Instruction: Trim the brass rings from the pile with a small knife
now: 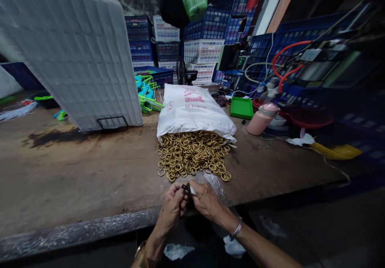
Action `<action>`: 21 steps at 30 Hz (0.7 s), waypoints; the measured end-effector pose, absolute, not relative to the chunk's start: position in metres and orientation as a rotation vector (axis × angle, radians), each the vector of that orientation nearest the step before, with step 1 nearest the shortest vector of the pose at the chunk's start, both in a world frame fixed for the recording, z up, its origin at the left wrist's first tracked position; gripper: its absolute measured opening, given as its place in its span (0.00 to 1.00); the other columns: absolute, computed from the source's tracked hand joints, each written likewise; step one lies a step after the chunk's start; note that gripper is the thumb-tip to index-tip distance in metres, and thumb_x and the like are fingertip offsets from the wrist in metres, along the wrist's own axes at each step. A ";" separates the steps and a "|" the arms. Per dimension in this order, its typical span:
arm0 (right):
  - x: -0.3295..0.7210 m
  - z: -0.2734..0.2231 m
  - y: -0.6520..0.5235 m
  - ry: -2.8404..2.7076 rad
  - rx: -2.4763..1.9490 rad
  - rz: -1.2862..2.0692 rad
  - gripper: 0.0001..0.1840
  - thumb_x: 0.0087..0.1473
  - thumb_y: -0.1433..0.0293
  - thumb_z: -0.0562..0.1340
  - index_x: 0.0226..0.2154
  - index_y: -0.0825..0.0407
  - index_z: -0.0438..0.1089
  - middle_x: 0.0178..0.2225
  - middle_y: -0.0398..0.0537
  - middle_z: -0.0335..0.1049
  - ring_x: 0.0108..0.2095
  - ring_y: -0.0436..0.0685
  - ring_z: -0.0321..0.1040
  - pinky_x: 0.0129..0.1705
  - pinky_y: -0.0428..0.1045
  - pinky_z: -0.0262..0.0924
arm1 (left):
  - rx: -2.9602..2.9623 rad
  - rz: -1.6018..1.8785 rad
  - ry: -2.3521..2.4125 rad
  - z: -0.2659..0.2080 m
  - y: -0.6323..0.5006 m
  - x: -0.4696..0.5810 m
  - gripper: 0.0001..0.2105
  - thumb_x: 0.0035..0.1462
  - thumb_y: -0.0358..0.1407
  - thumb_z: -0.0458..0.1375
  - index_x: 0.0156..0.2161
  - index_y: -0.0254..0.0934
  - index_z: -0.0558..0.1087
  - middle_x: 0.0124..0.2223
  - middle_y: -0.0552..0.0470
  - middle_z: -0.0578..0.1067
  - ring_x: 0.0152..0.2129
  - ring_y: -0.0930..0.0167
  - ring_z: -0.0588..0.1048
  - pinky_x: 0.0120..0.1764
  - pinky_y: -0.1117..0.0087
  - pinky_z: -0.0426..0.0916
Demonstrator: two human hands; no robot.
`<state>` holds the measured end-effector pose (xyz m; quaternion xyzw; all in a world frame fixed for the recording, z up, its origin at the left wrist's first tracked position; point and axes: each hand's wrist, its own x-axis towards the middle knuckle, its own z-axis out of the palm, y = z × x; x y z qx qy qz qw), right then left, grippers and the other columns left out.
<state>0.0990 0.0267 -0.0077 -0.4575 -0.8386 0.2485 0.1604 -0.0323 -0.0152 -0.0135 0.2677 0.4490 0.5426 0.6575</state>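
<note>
Gripping a small tool [193, 190] with a white handle and a dark end, the right hand [208, 199] is closed near the front edge of the counter [120, 188]. The tool lies between thumb and fingers, its dark end directed toward the left hand [171, 206]. The left hand is positioned just beside the right; its fingers are drawn together in a narrow pinch at the dark end. Whether a separate part is held in that pinch cannot be told.

A pile of brass-coloured rings [192, 156] lies on the counter directly beyond both hands, near the fingertips but apart from them. The rings extend from the open mouth of a white sack [195, 111], which lies flat with its mouth facing the person. To the right of the sack are a green tray [241, 107] and a pink bottle [261, 120], both well apart from the hands.
</note>
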 end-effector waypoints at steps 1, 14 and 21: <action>0.099 -0.008 0.025 -2.439 -1.327 0.651 0.12 0.41 0.78 0.49 0.30 0.51 0.62 0.23 0.43 0.65 0.23 0.50 0.56 0.26 0.45 0.42 | 0.611 1.227 1.021 -0.014 -0.015 -0.032 0.15 0.46 0.46 0.58 0.32 0.37 0.61 0.21 0.62 0.63 0.10 0.84 0.53 0.12 0.82 0.45; 0.099 -0.020 0.037 -2.573 -1.533 0.388 0.13 0.45 0.77 0.50 0.35 0.53 0.62 0.25 0.47 0.68 0.24 0.52 0.62 0.25 0.47 0.39 | 0.831 1.138 1.087 -0.009 -0.020 -0.034 0.15 0.51 0.47 0.52 0.29 0.36 0.62 0.14 0.63 0.60 0.09 0.82 0.54 0.12 0.81 0.49; 0.095 -0.010 0.064 -2.385 -1.645 0.322 0.09 0.48 0.76 0.51 0.35 0.53 0.60 0.26 0.47 0.69 0.26 0.51 0.63 0.25 0.46 0.40 | 0.614 1.176 0.861 -0.001 -0.025 -0.034 0.13 0.49 0.44 0.56 0.30 0.35 0.65 0.22 0.56 0.67 0.12 0.81 0.59 0.14 0.80 0.52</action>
